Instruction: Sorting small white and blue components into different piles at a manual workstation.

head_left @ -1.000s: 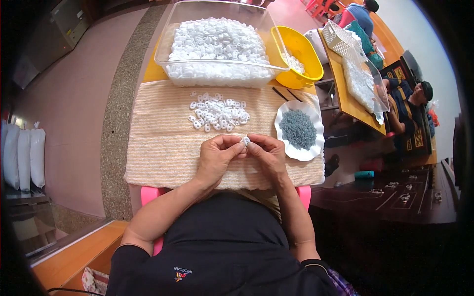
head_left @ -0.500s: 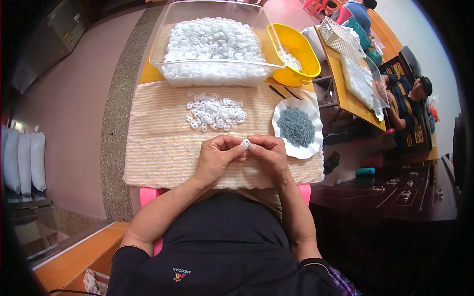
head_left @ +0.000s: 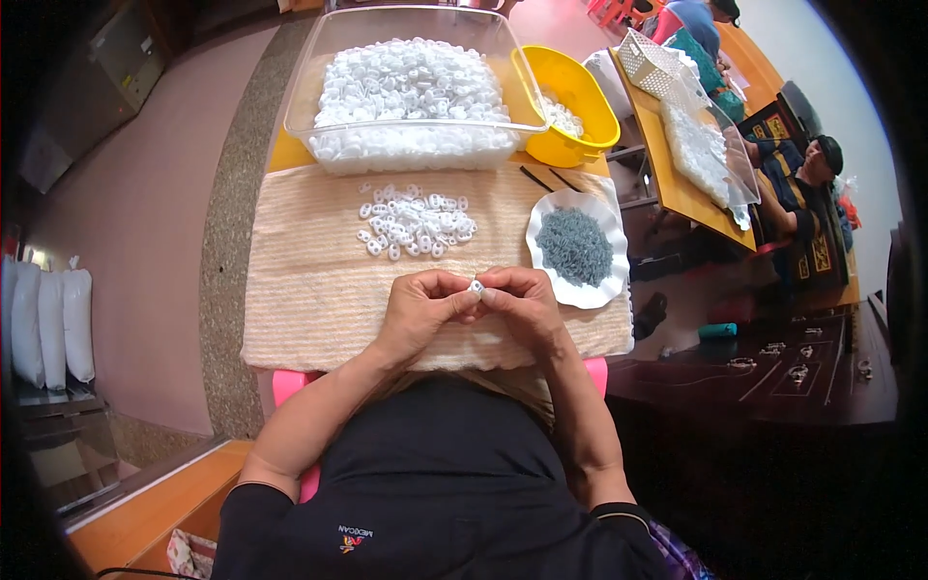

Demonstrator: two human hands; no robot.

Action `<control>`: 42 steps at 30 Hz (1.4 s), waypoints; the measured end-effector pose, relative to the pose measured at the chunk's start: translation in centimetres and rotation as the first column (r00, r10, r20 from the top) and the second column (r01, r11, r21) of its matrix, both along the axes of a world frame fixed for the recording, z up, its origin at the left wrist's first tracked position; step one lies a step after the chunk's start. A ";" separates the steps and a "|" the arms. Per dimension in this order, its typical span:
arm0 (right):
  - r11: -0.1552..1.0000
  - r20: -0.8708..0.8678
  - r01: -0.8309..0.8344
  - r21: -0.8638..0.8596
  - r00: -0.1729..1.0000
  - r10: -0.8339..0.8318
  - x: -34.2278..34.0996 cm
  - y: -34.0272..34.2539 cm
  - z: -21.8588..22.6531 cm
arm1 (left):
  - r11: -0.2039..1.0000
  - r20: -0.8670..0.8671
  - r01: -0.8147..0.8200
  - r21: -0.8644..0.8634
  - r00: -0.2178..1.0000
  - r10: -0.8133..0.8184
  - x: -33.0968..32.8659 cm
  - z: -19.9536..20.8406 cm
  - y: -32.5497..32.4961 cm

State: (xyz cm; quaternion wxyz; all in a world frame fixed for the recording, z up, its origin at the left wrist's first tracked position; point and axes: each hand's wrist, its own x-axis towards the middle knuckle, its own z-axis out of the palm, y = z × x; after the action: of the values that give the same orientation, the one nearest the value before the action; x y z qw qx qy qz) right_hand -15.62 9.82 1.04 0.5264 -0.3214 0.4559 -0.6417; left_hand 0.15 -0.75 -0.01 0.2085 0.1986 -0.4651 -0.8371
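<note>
Between my fingertips, over the striped cloth (head_left: 300,309), is a small white plastic piece (head_left: 476,286) with a hole in it. My left hand (head_left: 421,311) pinches it from the left, thumb and forefinger closed. From the other side my right hand (head_left: 525,302) grips the same piece, its thumb pressed close to it. Beyond the hands lies a loose pile of white plastic pieces (head_left: 418,222) with holes. A white dish with a wavy rim (head_left: 619,224), to the right of the pile, holds many small grey-blue pieces (head_left: 574,246).
A clear plastic tub (head_left: 300,111) full of white pieces stands at the far side. Beside it is a yellow basin (head_left: 604,111) with some white pieces inside. Two dark thin sticks (head_left: 537,181) lie near the dish. Another person (head_left: 807,174) sits at a table on the right.
The view has shifted slightly. Both hands stay together around the white piece, which looks slightly turned between the fingertips.
</note>
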 end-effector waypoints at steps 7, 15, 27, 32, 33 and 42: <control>0.999 0.048 -0.023 0.045 0.999 0.021 0.9 0.1 0.9 | 1.000 0.058 -0.028 0.005 0.998 0.027 -0.1 0.5 0.0; 0.934 -0.434 0.356 -0.022 0.839 -0.330 -0.8 -1.0 3.7 | 0.971 0.027 -0.129 0.202 0.992 0.126 -0.2 0.5 0.4; 0.674 -0.544 0.508 -0.535 0.403 -0.736 -5.7 -4.4 12.8 | 0.979 0.049 -0.127 0.157 0.991 0.121 0.3 0.3 0.6; 0.670 -0.784 0.515 -0.534 -0.004 -0.621 -14.2 -7.3 12.4 | 0.982 0.063 -0.126 0.138 0.991 0.118 -0.2 0.1 0.8; 0.721 -0.866 0.511 -0.468 -0.102 -0.489 -15.9 -7.2 11.4 | 0.981 0.078 -0.126 0.151 0.990 0.115 -0.2 0.2 1.0; 0.982 -0.957 0.188 0.001 0.285 -0.054 -2.3 -5.4 4.9 | 0.987 0.027 -0.120 0.103 0.993 0.118 0.0 0.2 0.7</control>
State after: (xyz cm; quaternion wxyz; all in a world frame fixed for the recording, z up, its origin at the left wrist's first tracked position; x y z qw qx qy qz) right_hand -17.92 4.42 5.99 0.1201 -0.5734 0.7373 -0.3365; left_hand 0.18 -0.06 0.17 0.2423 0.2454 -0.4103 -0.8442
